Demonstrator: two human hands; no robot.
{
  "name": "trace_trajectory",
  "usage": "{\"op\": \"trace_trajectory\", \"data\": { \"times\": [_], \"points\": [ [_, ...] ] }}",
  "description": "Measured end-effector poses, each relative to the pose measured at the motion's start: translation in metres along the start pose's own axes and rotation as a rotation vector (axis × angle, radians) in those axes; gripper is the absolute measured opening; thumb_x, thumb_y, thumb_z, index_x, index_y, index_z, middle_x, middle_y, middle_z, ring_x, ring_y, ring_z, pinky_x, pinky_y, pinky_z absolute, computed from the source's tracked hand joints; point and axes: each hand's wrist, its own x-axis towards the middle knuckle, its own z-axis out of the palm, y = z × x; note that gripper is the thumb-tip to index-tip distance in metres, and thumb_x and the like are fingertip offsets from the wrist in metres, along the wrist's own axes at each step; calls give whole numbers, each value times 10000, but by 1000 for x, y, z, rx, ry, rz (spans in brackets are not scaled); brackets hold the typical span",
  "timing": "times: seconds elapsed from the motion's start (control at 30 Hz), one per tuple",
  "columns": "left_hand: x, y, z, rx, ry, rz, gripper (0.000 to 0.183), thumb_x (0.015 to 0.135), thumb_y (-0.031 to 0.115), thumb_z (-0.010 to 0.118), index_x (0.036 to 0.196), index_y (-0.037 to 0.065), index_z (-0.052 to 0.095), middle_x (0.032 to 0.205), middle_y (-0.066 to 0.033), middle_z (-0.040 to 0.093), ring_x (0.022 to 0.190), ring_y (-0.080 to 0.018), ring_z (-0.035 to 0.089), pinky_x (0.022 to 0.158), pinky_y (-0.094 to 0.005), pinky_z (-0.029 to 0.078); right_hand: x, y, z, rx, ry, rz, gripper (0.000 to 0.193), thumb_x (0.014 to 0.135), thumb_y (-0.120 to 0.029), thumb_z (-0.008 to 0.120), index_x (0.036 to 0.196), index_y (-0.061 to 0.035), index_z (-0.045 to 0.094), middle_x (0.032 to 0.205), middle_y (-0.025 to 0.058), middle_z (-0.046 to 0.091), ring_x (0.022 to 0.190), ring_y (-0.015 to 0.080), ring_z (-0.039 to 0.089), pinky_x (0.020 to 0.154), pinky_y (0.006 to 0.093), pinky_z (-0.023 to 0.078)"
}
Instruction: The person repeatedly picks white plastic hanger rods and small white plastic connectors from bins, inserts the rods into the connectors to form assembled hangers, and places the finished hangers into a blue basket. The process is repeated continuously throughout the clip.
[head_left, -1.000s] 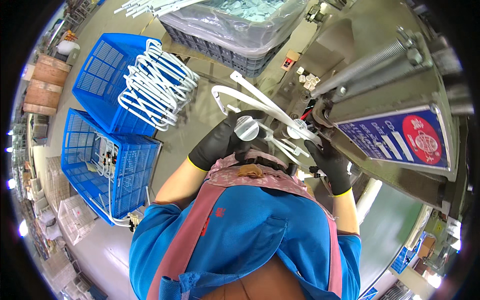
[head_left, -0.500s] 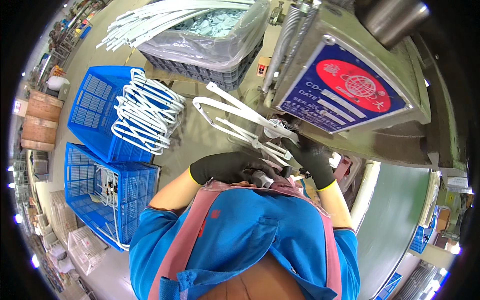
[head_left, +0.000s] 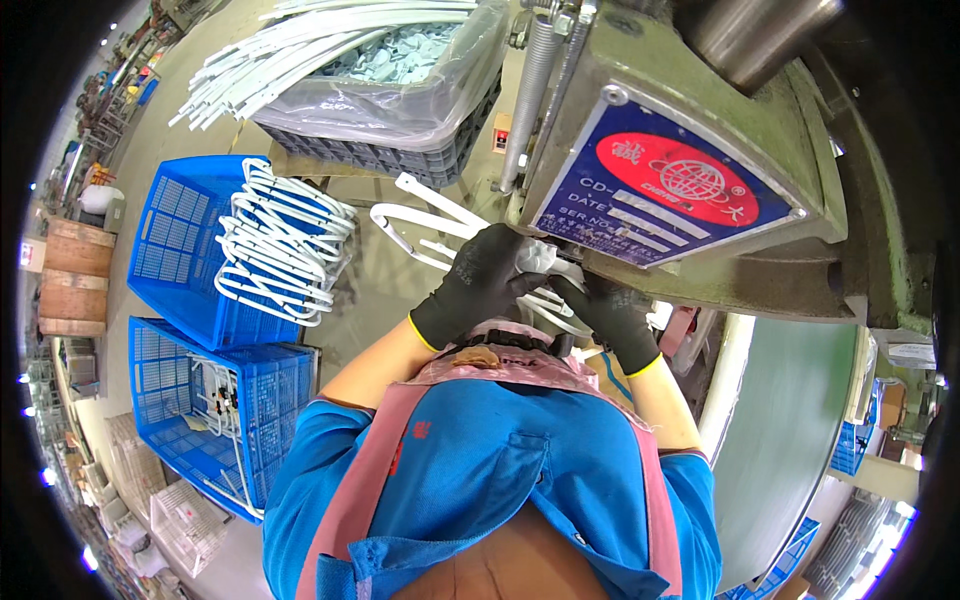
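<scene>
Both my hands wear black gloves with yellow cuffs and meet just below the machine head. My left hand (head_left: 488,278) is closed, its fingertips around a small white plastic fitting (head_left: 537,257). Close beside it on the right, my right hand (head_left: 612,312) is closed around the end of a white bent tube frame (head_left: 440,204). The frame's loops stretch away to the left, past my left hand. Where tube and fitting meet is partly covered by my fingers.
The green machine head (head_left: 700,150) with springs overhangs my hands. A lined grey crate (head_left: 400,125) of light plastic pieces and long white strips stands at the back. At left, blue crates (head_left: 172,232) hold bent white tubes (head_left: 285,245). A green surface (head_left: 790,430) is at right.
My left hand has moved up and away from my apron, bringing the fitting to the tube beside my right hand. My right hand stays near the machine head. The view has shifted slightly.
</scene>
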Motion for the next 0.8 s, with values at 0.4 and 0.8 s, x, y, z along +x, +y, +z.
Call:
{"op": "trace_trajectory", "data": {
  "times": [0.4, 0.8],
  "points": [
    [1, -18, 10, 56, 9, 161, 769, 643, 169, 819, 1298, 15, 446, 1086, -213, 581, 997, -407, 563, 828, -463, 470, 1, -11, -3, -276, 111, -72, 642, 739, -552, 738, 1185, -108, 611, 1149, 131, 631, 1066, 334, 578, 924, 429, 434],
    [9, -141, -104, -302, -48, -519, 282, 945, 276, 530, 885, 22, 637, 625, -41, 545, 583, -129, 519, 548, -305, 409, -4, -6, 11, -398, 238, -13, 447, 734, -416, 769, 1045, -110, 674, 968, 108, 683, 897, 295, 646, 787, 364, 504]
  ]
}}
